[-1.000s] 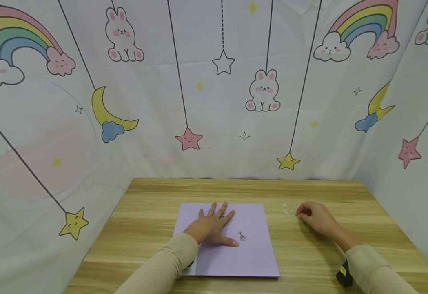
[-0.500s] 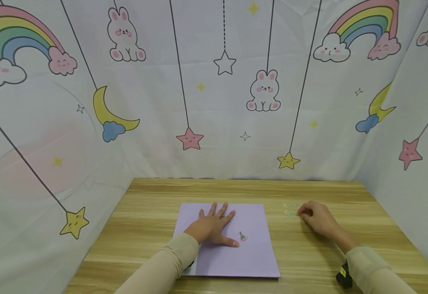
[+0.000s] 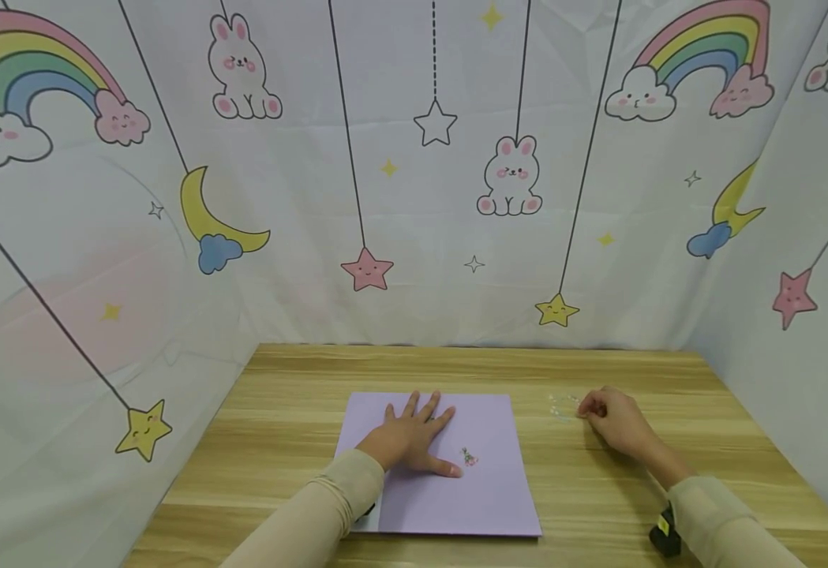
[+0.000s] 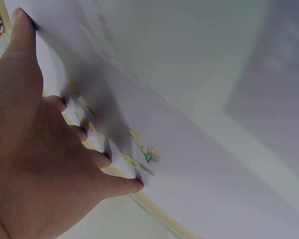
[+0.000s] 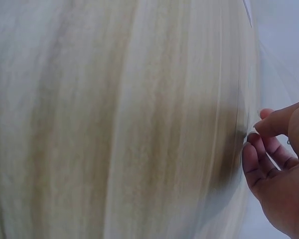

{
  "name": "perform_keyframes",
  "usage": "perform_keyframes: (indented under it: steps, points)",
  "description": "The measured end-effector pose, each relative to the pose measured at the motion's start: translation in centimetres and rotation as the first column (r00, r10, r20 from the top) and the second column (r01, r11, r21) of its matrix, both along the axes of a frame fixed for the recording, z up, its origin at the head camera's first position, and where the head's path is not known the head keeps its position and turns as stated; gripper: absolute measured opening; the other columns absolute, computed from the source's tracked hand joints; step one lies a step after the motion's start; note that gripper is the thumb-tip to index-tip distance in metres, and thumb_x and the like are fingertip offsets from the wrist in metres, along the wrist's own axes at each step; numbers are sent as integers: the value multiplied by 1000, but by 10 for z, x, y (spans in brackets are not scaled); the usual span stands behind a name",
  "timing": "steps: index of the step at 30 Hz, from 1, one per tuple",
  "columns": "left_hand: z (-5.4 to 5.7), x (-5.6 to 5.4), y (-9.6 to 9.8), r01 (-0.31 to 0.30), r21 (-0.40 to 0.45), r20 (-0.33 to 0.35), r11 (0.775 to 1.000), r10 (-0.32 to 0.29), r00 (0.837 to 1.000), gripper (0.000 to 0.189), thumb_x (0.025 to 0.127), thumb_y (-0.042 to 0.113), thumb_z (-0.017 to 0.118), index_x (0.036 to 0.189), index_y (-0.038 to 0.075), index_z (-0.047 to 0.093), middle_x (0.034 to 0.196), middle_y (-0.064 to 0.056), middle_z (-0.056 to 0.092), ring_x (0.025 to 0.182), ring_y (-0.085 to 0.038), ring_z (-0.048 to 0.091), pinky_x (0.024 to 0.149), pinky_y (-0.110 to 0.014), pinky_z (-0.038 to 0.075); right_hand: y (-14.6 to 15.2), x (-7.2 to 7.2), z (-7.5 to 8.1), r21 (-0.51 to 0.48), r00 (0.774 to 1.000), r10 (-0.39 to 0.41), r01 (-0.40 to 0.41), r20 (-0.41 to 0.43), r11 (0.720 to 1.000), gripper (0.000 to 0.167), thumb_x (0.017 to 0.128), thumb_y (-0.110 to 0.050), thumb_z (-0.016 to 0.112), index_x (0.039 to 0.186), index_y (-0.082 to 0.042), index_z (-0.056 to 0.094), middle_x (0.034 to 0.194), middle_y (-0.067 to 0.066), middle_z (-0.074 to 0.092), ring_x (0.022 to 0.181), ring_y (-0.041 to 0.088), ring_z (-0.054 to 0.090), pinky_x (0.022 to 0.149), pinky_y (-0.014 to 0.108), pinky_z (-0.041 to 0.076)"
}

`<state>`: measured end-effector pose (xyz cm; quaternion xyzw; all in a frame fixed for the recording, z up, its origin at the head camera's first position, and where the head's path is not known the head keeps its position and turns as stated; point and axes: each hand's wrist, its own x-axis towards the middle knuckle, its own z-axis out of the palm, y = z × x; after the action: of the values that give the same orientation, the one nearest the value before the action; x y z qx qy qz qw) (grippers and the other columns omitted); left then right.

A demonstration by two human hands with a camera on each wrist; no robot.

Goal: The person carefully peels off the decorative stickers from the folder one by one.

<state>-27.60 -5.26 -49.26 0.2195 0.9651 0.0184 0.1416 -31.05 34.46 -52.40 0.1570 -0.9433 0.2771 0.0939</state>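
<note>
My left hand (image 3: pixel 408 443) lies flat with spread fingers on a large purple sheet (image 3: pixel 485 505). A small flower sticker (image 3: pixel 468 457) shows on the sheet beside the thumb. Seen from the left wrist, several flower stickers (image 4: pixel 145 149) with yellow heads and green stems lie around the fingertips. To the right, my right hand (image 3: pixel 618 422) pinches with thumb and forefinger at the right edge of a clear sticker sheet (image 3: pixel 561 408) with pale spots. In the right wrist view the thumb and forefinger (image 5: pixel 269 124) nearly meet close over the table; the pinched edge is barely visible.
Both things lie on a wood-grain table (image 3: pixel 300 371). A white curtain (image 3: pixel 428 197) printed with rabbits, stars and rainbows encloses the back and sides. A black device (image 3: pixel 665 534) sits under the right sleeve.
My right hand has shifted very slightly to the right at the sticker sheet's edge. The left hand and the purple sheet have stayed in place.
</note>
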Motion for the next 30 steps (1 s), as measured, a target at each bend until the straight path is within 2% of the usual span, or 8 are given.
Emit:
perform_keyframes:
  steps: [7,15,22,27,30]
  points:
    - [-1,0,-1,-1,-3,-3,1000,1,1000,110,83,85,65,171,30,25,178,-8,12,162,-41,9,120,-74,20,1,1,0,-10,1000,-6,6,7,1000,14,93,7,70,91,-6,74,90,5,66,81,18,61,71,36,53]
    - [-1,-1,-1,1,-4,-7,1000,-1,1000,111,83,86,64,171,30,25,178,-8,12,162,-41,9,120,-74,20,1,1,-1,4,1000,2,-2,1,1000,24,94,10,64,88,-10,78,98,7,75,91,29,68,78,48,56]
    - [-1,-1,-1,-4,6,0,1000,4,1000,110,83,85,65,171,30,25,178,-7,11,162,-41,8,121,-74,19,-1,2,-2,-11,1000,-17,17,-23,1000,24,94,10,64,89,-9,78,94,6,70,84,20,62,72,38,52]
    - [-2,-1,-1,-3,7,2,1000,3,1000,111,83,85,65,171,30,24,178,-8,11,162,-41,7,121,-74,19,-5,4,2,-74,999,-35,35,-3,997,13,97,4,68,103,-4,76,97,7,72,88,21,64,72,34,53]
    - [-3,-2,-2,-2,4,0,1000,2,1000,111,83,86,64,171,30,24,178,-7,11,162,-41,7,120,-74,19,-8,4,6,-119,999,-31,32,11,992,14,99,1,67,111,-2,74,100,7,73,92,23,66,75,33,56]
